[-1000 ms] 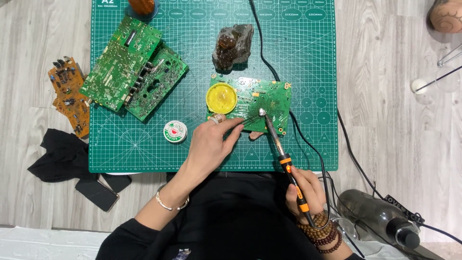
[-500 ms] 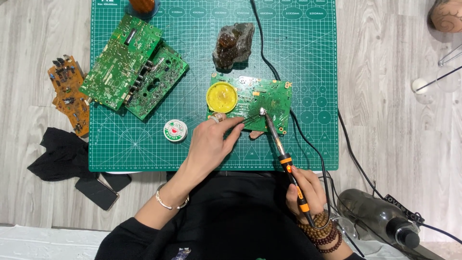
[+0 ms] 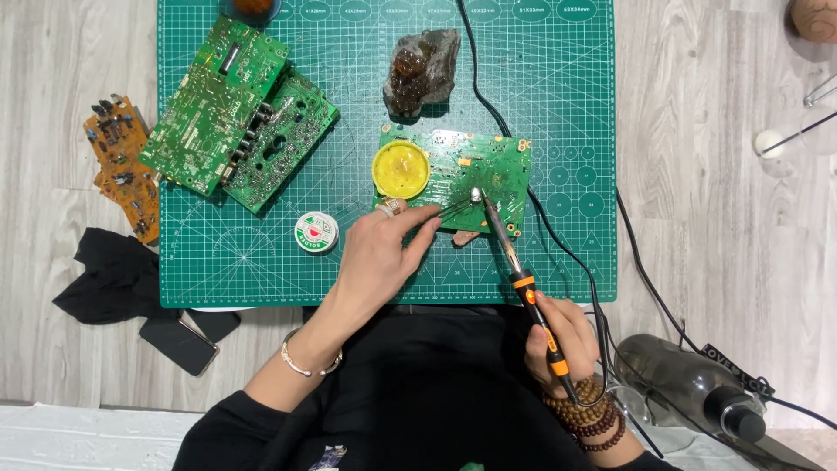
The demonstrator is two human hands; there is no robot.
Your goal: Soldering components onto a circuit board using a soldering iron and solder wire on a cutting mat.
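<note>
Two hands are engaged mid-frame: right hand [image 3: 565, 336] grips soldering iron [image 3: 514, 266], tip on green circuit board [image 3: 488, 174]; left hand [image 3: 379, 253] pinches solder wire [image 3: 453, 208] there. Joint judged unfinished.

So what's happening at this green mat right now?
A person is soldering. The right hand holds a soldering iron, its tip touching a small green circuit board on the cutting mat. The left hand rests on the board's near edge and feeds a thin strand of solder wire toward the tip. A yellow round tin sits on that board; two larger boards lie to the left.
</note>
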